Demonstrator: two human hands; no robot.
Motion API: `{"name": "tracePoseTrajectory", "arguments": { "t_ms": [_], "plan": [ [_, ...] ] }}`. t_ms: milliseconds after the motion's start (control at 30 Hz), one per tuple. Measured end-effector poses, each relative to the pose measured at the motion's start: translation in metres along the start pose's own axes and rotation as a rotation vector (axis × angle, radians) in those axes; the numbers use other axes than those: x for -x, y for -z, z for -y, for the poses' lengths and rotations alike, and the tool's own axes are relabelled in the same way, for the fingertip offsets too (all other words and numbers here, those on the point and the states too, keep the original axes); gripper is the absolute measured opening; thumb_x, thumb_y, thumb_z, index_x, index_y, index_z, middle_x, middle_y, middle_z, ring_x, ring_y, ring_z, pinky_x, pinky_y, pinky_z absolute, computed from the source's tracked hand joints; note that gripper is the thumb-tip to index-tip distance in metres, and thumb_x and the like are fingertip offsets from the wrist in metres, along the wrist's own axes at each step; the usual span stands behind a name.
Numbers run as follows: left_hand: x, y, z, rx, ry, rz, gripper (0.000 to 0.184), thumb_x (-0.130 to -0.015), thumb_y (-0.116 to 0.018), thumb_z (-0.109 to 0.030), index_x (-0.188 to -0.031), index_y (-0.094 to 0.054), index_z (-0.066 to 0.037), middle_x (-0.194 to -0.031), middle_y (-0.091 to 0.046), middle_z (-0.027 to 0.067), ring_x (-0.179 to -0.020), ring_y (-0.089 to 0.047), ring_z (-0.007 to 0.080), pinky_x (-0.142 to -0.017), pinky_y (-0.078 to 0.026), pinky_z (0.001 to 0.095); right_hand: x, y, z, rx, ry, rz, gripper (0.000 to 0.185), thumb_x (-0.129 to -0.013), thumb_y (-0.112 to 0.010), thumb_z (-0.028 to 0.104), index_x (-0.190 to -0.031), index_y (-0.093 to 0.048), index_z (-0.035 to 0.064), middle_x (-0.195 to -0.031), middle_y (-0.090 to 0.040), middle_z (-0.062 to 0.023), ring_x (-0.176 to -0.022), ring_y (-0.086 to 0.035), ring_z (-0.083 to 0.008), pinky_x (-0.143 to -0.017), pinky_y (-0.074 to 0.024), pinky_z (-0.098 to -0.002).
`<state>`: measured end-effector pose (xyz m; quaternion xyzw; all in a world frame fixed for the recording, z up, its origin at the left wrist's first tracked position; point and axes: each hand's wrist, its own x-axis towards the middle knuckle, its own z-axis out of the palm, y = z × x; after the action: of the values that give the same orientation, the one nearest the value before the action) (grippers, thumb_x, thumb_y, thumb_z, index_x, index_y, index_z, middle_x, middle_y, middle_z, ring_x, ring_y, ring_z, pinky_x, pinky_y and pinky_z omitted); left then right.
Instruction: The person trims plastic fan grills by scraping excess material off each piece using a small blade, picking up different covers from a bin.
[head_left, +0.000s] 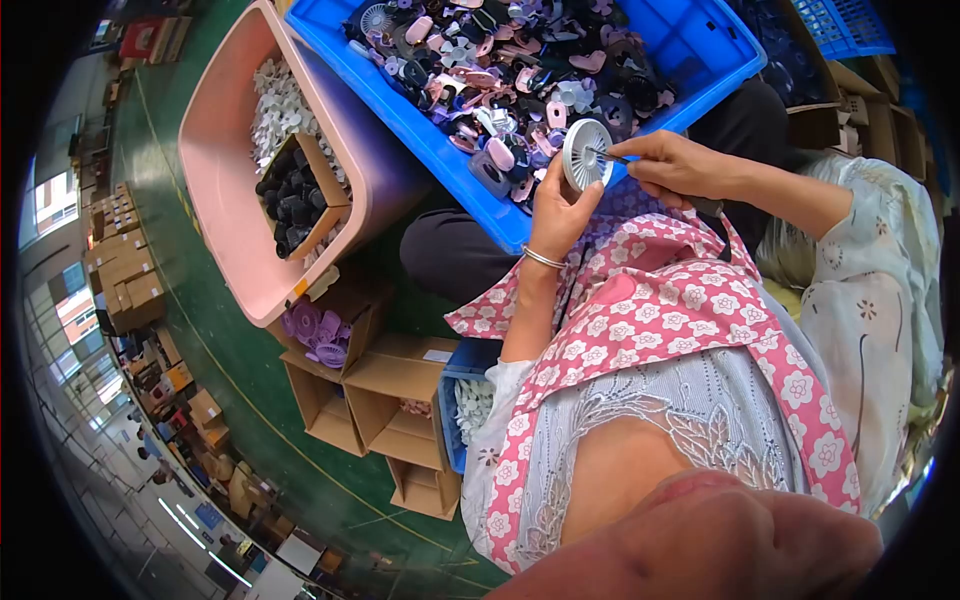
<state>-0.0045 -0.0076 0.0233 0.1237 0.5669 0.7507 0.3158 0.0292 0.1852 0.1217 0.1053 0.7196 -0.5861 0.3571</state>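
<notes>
My left hand (pixel 562 208), with a bracelet at the wrist, grips a white round fan grille (pixel 586 156) by its rim and holds it tilted above my lap. My right hand (pixel 682 166) is closed on a thin dark tool (pixel 622 159). Its tip is at the middle of the grille; the exact kind of tool cannot be made out. Just beyond both hands stands a blue crate (pixel 470 190), heaped with mixed plastic parts (pixel 500 85) in pink, black, white and purple. A pink flowered apron (pixel 650 300) covers my lap below the hands.
To the left is a pink tub (pixel 215 190) of white parts (pixel 285 110) and a box of black parts (pixel 295 200). Cardboard boxes (pixel 395 390), purple parts (pixel 318 332) and a small blue bin (pixel 455 405) sit beside me. Another blue basket (pixel 845 28) is at upper right.
</notes>
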Motion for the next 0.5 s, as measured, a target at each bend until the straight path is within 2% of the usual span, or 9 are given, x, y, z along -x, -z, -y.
{"name": "tracePoseTrajectory", "arguments": {
  "t_ms": [33,100,167,200,233,300,367,400,500],
  "plan": [
    [0.001,0.002,-0.003,-0.284,-0.072,-0.066,0.044,-0.077,-0.061,-0.004,-0.119,-0.048,0.000,-0.105,-0.055,0.0116,-0.098,-0.054,0.0182,-0.086,-0.042,0.0278,-0.001,-0.007,-0.008,-0.100,0.078,-0.020,0.040,-0.092,-0.040,0.013,-0.130,-0.043,0.0025,-0.058,-0.047,-0.0008,-0.042,-0.048,-0.0068,-0.036,-0.0391,-0.0208],
    [0.002,0.003,-0.007,-0.662,-0.196,-0.208,0.037,-0.078,-0.059,-0.005,-0.114,-0.053,0.001,-0.104,-0.054,0.0143,-0.097,-0.055,0.0247,-0.085,-0.043,0.0307,-0.006,-0.023,-0.013,-0.503,-0.002,-0.008,0.039,-0.092,-0.043,0.014,-0.129,-0.043,0.0031,-0.061,-0.047,-0.0010,-0.040,-0.044,-0.0064,-0.036,-0.0380,-0.0198],
    [-0.001,0.006,-0.001,-0.544,-0.283,-0.289,0.035,-0.081,-0.057,-0.005,-0.115,-0.052,0.001,-0.107,-0.055,0.0150,-0.099,-0.056,0.0241,-0.085,-0.043,0.0310,-0.014,-0.030,-0.017,-0.869,-0.078,0.062,0.036,-0.092,-0.045,0.014,-0.127,-0.044,0.0049,-0.061,-0.047,0.0006,-0.038,-0.040,-0.0041,-0.033,-0.0337,-0.0168],
    [0.003,0.006,-0.007,-0.268,-0.054,-0.246,0.032,-0.084,-0.055,-0.006,-0.115,-0.052,0.002,-0.111,-0.055,0.0160,-0.099,-0.056,0.0228,-0.083,-0.044,0.0310,-0.017,-0.031,-0.017,-1.033,-0.102,0.125,0.035,-0.092,-0.045,0.014,-0.126,-0.045,0.0051,-0.061,-0.048,0.0009,-0.037,-0.039,-0.0037,-0.033,-0.0326,-0.0163],
    [0.003,0.008,-0.008,-0.282,-0.060,-0.275,0.033,-0.084,-0.055,-0.006,-0.116,-0.050,0.003,-0.112,-0.054,0.0159,-0.099,-0.056,0.0219,-0.082,-0.045,0.0304,-0.019,-0.032,-0.017,-1.093,-0.081,0.140,0.036,-0.092,-0.045,0.014,-0.127,-0.044,0.0054,-0.061,-0.049,0.0014,-0.036,-0.039,-0.0033,-0.031,-0.0313,-0.0152],
    [-0.002,0.011,-0.004,-0.233,-0.105,-0.399,0.037,-0.084,-0.055,-0.005,-0.119,-0.044,0.005,-0.112,-0.054,0.0145,-0.098,-0.056,0.0198,-0.080,-0.046,0.0288,-0.017,-0.036,-0.014,-1.004,-0.059,0.070,0.038,-0.092,-0.045,0.014,-0.128,-0.042,0.0051,-0.062,-0.050,0.0006,-0.037,-0.040,-0.0038,-0.031,-0.0329,-0.0164],
    [0.000,0.015,0.001,0.074,-0.065,-0.465,0.039,-0.083,-0.056,-0.005,-0.119,-0.042,0.004,-0.112,-0.054,0.0136,-0.098,-0.055,0.0179,-0.081,-0.046,0.0277,-0.008,-0.042,-0.017,-0.527,0.096,-0.045,0.042,-0.093,-0.045,0.016,-0.133,-0.038,0.0068,-0.062,-0.047,0.0009,-0.041,-0.042,-0.0043,-0.037,-0.0355,-0.0179],
    [-0.001,0.019,-0.001,-0.046,-0.117,-0.471,0.038,-0.083,-0.057,-0.005,-0.117,-0.043,0.003,-0.108,-0.055,0.0117,-0.095,-0.055,0.0158,-0.080,-0.047,0.0271,-0.002,-0.046,-0.020,-0.298,0.198,-0.104,0.043,-0.093,-0.045,0.017,-0.135,-0.037,0.0078,-0.062,-0.046,0.0011,-0.043,-0.043,-0.0043,-0.039,-0.0361,-0.0183],
    [0.005,0.020,-0.005,-0.010,0.010,-0.302,0.035,-0.082,-0.059,-0.004,-0.114,-0.046,0.002,-0.101,-0.058,0.0087,-0.088,-0.057,0.0134,-0.077,-0.048,0.0259,0.002,-0.042,-0.026,-0.086,0.309,-0.160,0.043,-0.092,-0.044,0.009,-0.135,-0.040,0.0145,-0.059,-0.044,0.0008,-0.047,-0.041,-0.0036,-0.043,-0.0332,-0.0192]
  ]
}}
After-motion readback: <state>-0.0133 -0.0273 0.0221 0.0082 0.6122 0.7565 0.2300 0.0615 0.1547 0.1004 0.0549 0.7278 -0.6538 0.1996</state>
